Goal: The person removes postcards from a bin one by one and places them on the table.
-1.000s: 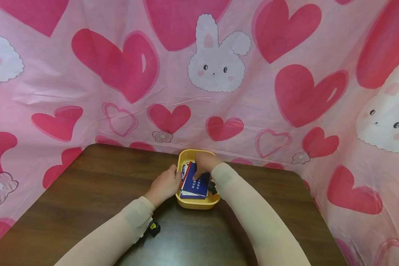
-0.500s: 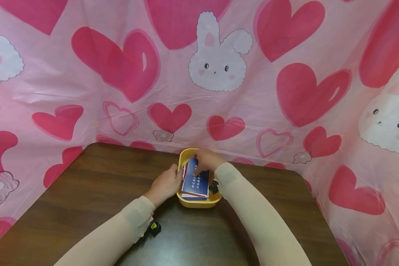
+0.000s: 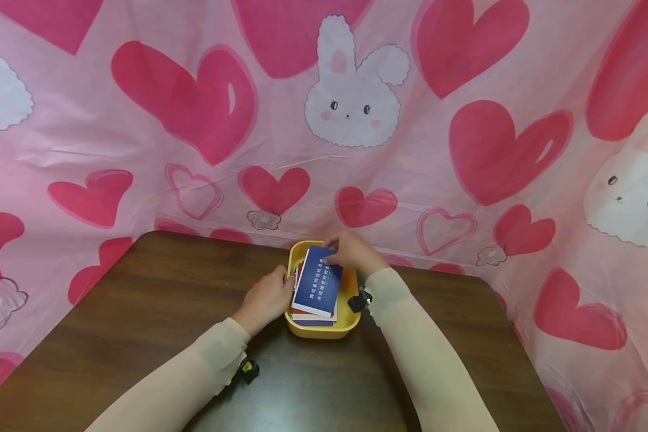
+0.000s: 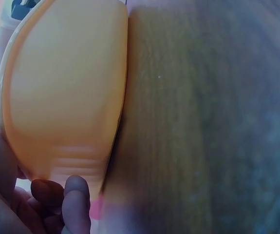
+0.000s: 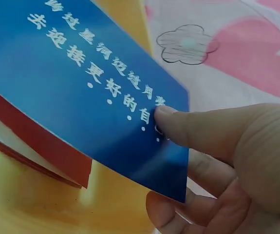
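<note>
My right hand (image 3: 353,251) pinches a small thin blue notebook (image 3: 317,282) by its far right corner, thumb on the cover and fingers behind. White Chinese characters run across that cover, plain in the right wrist view. It is tilted over a stack of other thin booklets, among them a red one (image 5: 42,144) with white pages, inside a yellow plastic bin (image 3: 348,318). At the bin's left side, my left hand (image 3: 269,297) grips the rim. Its curled fingertips (image 4: 75,195) show by the outer wall in the left wrist view.
The bin stands on a dark brown wooden table (image 3: 194,282), close to its back edge. Behind the table hangs a pink cloth (image 3: 281,132) printed with hearts and rabbits. Small black devices, the left one (image 3: 249,370) and the right one (image 3: 360,301), sit at the wrists.
My right hand has risen toward the back right, lifting the blue notebook off the stack and tilting it. More of the bin's right floor shows. My left hand has stayed on the rim.
</note>
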`<control>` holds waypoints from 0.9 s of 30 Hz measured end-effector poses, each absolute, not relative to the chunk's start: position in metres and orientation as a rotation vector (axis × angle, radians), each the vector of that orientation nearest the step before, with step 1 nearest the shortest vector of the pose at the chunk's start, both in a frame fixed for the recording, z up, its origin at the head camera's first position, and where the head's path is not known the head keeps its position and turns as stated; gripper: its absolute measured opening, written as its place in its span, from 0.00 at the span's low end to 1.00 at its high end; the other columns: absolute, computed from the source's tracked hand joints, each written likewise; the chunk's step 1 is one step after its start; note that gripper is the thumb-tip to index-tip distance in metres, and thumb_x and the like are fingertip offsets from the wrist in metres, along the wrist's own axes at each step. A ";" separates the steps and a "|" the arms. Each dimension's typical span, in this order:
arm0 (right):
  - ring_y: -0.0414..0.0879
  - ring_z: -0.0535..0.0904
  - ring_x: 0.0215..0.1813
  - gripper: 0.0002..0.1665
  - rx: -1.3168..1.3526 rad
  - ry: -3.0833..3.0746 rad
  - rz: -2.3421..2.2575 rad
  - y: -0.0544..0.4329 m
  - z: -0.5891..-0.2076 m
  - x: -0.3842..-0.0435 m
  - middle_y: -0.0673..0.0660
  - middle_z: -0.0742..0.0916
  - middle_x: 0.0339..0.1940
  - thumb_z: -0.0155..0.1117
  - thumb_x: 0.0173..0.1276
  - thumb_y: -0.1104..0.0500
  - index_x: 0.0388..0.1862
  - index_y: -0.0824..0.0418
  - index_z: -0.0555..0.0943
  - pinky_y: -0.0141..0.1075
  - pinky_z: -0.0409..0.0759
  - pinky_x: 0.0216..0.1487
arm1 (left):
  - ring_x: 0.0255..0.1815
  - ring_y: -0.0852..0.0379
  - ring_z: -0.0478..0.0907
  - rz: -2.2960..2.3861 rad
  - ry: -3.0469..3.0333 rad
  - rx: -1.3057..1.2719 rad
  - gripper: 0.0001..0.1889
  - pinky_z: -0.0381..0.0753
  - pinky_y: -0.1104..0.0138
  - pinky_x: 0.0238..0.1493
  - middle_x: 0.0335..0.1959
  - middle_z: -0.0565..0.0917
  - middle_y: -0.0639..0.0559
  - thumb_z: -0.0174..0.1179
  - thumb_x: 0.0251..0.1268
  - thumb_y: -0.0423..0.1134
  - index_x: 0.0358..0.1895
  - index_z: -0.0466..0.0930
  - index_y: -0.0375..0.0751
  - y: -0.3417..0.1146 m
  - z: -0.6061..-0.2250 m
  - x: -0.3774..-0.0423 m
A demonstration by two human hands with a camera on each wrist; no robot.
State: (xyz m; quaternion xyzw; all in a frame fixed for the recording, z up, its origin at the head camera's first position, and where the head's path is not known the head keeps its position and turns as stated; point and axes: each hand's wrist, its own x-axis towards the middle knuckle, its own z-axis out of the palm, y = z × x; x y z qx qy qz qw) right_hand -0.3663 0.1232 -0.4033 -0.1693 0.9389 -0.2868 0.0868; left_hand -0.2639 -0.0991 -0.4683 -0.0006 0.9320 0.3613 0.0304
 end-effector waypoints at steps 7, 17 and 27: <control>0.59 0.89 0.61 0.19 -0.486 2.794 -0.975 0.131 -0.401 -0.359 0.62 0.93 0.58 0.83 0.73 0.60 0.61 0.58 0.93 0.51 0.91 0.66 | 0.39 0.47 0.81 1.095 2.895 0.013 0.17 0.77 0.55 0.40 0.39 0.85 0.46 0.51 0.92 0.52 0.57 0.79 0.42 -0.098 -0.469 -0.264; 0.52 0.95 0.48 0.24 -0.239 2.619 -1.529 0.190 -0.406 -0.359 0.63 0.95 0.58 0.82 0.75 0.56 0.69 0.53 0.91 0.47 0.94 0.57 | 0.38 0.46 0.79 1.051 2.921 0.028 0.16 0.75 0.54 0.39 0.37 0.83 0.46 0.50 0.92 0.52 0.54 0.79 0.42 -0.096 -0.468 -0.265; 0.42 0.90 0.43 0.26 -0.163 2.477 -1.826 0.243 -0.406 -0.361 0.48 0.94 0.51 0.75 0.82 0.55 0.75 0.56 0.87 0.35 0.92 0.46 | 0.39 0.47 0.81 1.064 2.876 -0.019 0.19 0.77 0.56 0.40 0.41 0.84 0.45 0.51 0.92 0.53 0.62 0.79 0.40 -0.103 -0.466 -0.268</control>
